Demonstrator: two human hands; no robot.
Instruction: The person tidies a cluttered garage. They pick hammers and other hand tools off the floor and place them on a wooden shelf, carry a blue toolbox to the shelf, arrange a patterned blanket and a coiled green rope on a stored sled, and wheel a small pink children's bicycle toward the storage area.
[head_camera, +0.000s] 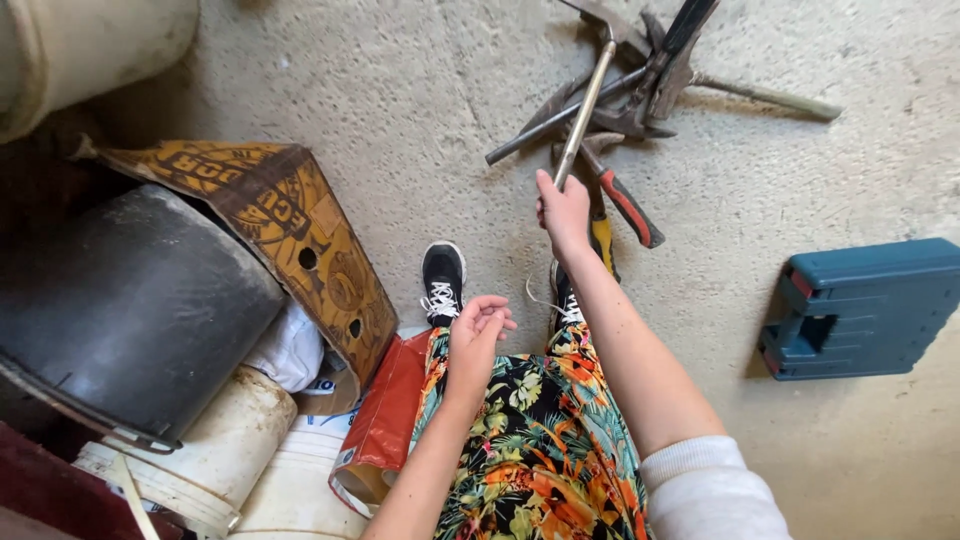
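Soft daylight, sharp focus, wide-angle edge distortion

Bare, dull metal rod in the right hand; dark, worn metal tools piled upper right. Rough, matt concrete floor. Matt teal plastic case right. Printed cardboard left, smooth white plastic buckets lower left.

Rough grey concrete floor, pale and pitted. At the top, a tangled heap of metal hand tools, with red-handled pliers at its near edge and a long bar sticking out to the right. To the right, well apart from the heap, a closed blue-green plastic tool case. At lower left, white buckets, a dark tub tipped on them, brown printed cardboard, a red bag.
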